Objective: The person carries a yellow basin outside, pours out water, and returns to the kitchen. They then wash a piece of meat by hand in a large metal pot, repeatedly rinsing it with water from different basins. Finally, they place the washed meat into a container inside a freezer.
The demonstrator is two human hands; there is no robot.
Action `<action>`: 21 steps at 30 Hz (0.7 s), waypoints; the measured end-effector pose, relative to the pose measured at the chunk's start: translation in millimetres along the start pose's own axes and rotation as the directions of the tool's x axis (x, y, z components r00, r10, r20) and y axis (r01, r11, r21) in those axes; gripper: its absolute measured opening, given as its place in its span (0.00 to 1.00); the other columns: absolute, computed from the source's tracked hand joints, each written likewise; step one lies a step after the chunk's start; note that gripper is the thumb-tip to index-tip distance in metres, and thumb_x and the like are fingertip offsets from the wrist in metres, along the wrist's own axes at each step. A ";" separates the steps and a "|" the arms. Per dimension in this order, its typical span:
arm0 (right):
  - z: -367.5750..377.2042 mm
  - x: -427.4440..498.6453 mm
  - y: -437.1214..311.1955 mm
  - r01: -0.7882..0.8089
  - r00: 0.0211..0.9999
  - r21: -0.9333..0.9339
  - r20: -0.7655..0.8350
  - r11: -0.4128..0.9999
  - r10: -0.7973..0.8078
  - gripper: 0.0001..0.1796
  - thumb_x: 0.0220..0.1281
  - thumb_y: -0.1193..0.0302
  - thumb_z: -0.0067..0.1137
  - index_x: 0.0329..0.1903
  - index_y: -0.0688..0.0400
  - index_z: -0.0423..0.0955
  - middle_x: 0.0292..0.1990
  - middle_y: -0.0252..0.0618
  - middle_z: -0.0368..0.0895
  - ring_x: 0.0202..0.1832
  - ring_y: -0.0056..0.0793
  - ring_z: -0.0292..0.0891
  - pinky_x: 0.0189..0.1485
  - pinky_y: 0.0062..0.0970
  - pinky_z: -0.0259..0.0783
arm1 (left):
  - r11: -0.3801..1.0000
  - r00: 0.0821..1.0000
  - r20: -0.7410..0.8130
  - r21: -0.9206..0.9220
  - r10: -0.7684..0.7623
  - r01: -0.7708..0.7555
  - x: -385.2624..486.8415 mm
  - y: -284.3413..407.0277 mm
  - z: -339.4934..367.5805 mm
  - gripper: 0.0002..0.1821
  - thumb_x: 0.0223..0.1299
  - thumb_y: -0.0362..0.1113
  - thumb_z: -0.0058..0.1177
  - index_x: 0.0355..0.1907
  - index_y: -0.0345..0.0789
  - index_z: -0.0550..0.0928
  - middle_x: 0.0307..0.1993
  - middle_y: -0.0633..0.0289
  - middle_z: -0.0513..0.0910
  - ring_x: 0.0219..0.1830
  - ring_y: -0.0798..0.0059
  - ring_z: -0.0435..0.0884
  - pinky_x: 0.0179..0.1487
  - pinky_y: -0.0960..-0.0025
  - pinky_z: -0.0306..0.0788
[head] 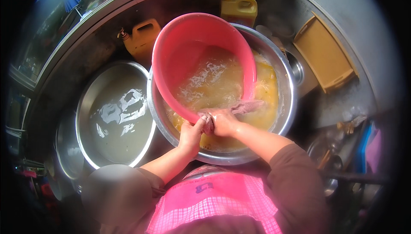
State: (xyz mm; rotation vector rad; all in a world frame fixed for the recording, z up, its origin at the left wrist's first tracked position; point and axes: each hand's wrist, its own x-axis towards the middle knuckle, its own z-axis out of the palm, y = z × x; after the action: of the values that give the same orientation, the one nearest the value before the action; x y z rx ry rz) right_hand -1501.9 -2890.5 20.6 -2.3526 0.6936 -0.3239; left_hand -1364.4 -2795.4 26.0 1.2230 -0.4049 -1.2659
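Note:
A pink-red plastic basin point(167, 57) leans tilted inside a large round metal basin point(288, 105) of cloudy yellowish water. Water also lies in the lower part of the plastic one. At its near rim, my left hand point(190, 136) grips the edge with the thumb up. My right hand point(224, 123) clutches a wet greyish-pink cloth point(247, 106) against the same rim, close beside the left. Part of the cloth bunches between both hands, and its loose end trails to the right over the water. The fingers under the rim are hidden.
To the left stands a second metal basin point(80, 121) of greyish water. Behind are an orange pump jug point(141, 38) and a yellow pump jug point(239, 7). A tan tray point(324, 52) leans at the right, near a small metal container point(296, 67). Metal cookware point(327, 150) sits lower right.

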 end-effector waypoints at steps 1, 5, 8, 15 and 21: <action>2.2 3.3 -8.3 -0.033 0.999 0.052 -0.002 0.998 0.033 0.27 0.49 0.65 0.66 0.56 0.49 0.73 0.48 0.46 0.81 0.50 0.50 0.77 0.52 0.41 0.73 | 0.998 0.996 -0.066 0.022 0.054 -0.053 -0.5 -4.6 -2.3 0.12 0.65 0.34 0.58 0.48 0.33 0.76 0.34 0.67 0.80 0.37 0.80 0.78 0.41 0.75 0.72; -12.2 -3.5 1.2 -0.081 0.975 -0.047 0.206 0.996 0.089 0.22 0.54 0.61 0.62 0.53 0.50 0.74 0.47 0.44 0.82 0.54 0.46 0.76 0.55 0.42 0.71 | 0.946 0.945 -0.052 0.023 0.323 -0.323 27.8 31.1 -30.4 0.10 0.68 0.33 0.52 0.48 0.32 0.77 0.39 0.66 0.80 0.40 0.81 0.76 0.46 0.73 0.70; -28.9 -13.3 35.6 0.088 0.984 -0.257 0.170 0.962 -0.044 0.23 0.51 0.62 0.64 0.52 0.51 0.76 0.47 0.44 0.83 0.55 0.46 0.75 0.57 0.41 0.70 | 0.962 0.967 -0.047 0.128 0.249 -0.242 46.3 79.4 -44.3 0.16 0.66 0.31 0.51 0.54 0.29 0.76 0.46 0.61 0.81 0.46 0.77 0.78 0.53 0.72 0.71; -41.7 -6.3 50.9 0.022 0.880 -0.615 0.386 0.788 0.277 0.17 0.47 0.68 0.61 0.42 0.57 0.82 0.43 0.49 0.83 0.50 0.47 0.77 0.54 0.40 0.71 | 0.928 0.899 -0.232 0.077 0.371 -0.363 53.6 75.5 -17.0 0.16 0.65 0.33 0.56 0.52 0.31 0.75 0.46 0.58 0.81 0.45 0.73 0.81 0.49 0.69 0.77; -5.9 7.5 -6.4 -0.102 0.962 0.000 0.253 0.995 0.099 0.28 0.50 0.70 0.60 0.57 0.51 0.71 0.48 0.49 0.81 0.53 0.50 0.76 0.53 0.41 0.73 | 0.999 0.979 -0.198 -0.019 0.041 -0.046 10.8 -15.3 -3.3 0.14 0.61 0.30 0.58 0.49 0.32 0.75 0.42 0.62 0.79 0.43 0.74 0.79 0.47 0.70 0.74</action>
State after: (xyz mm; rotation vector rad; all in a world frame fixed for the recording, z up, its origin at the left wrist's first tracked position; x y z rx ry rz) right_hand -1495.5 -2893.6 29.6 -2.2833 0.6813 0.0172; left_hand -1365.7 -2800.6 7.8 1.2995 -0.2691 -1.0971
